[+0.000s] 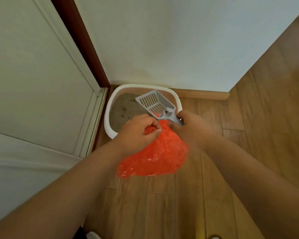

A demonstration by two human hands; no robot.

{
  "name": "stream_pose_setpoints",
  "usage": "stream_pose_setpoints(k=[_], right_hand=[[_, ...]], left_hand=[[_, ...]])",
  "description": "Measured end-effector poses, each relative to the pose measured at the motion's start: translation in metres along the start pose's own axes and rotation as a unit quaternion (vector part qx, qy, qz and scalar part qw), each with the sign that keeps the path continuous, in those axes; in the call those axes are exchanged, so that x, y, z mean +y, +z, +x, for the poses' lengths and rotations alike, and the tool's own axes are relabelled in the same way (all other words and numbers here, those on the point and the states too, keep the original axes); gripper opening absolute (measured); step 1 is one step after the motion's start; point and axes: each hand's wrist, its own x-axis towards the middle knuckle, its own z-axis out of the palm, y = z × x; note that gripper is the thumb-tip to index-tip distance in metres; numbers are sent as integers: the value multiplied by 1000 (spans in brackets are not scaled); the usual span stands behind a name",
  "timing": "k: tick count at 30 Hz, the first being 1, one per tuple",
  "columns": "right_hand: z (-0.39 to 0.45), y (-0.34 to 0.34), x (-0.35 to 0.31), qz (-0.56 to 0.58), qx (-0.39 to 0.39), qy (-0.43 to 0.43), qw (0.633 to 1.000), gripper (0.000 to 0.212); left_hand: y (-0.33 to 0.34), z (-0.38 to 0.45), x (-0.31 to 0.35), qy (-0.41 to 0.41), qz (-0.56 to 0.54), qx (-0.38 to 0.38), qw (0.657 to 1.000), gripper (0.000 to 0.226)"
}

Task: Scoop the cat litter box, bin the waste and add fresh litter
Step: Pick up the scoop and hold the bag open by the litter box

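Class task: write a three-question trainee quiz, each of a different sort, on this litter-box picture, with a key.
1. True or false: the scoop is piled with clumps.
2. Which hand grips the orange bag's gathered top? A. left B. right
3. Fill in: the litter box sits on a wooden ____.

Key
1. False; its slotted blade looks empty.
2. A; the left hand bunches it, while the right hand holds the scoop handle.
3. Floor.

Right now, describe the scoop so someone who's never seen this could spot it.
Find the white litter box in the corner where the wall meets the door frame. Over its right side, the right hand holds the scoop by its handle. It is pale grey plastic with slots, unlike the orange bag below.
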Motion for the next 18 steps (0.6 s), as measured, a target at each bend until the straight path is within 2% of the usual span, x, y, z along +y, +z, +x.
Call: stream_pose_setpoints(k=[8, 14, 18], right_hand=[[74, 70, 62, 29, 28, -33, 999, 30], [80, 87, 89, 133, 25, -14, 991, 29], [82, 95, 90, 141, 15, -26, 990, 27]], left_hand=[[60, 48, -82, 30, -59, 35, 997, 2], [77, 55, -92, 11, -160, -16, 987, 4], [75, 55, -97, 69, -83, -29, 994, 3]])
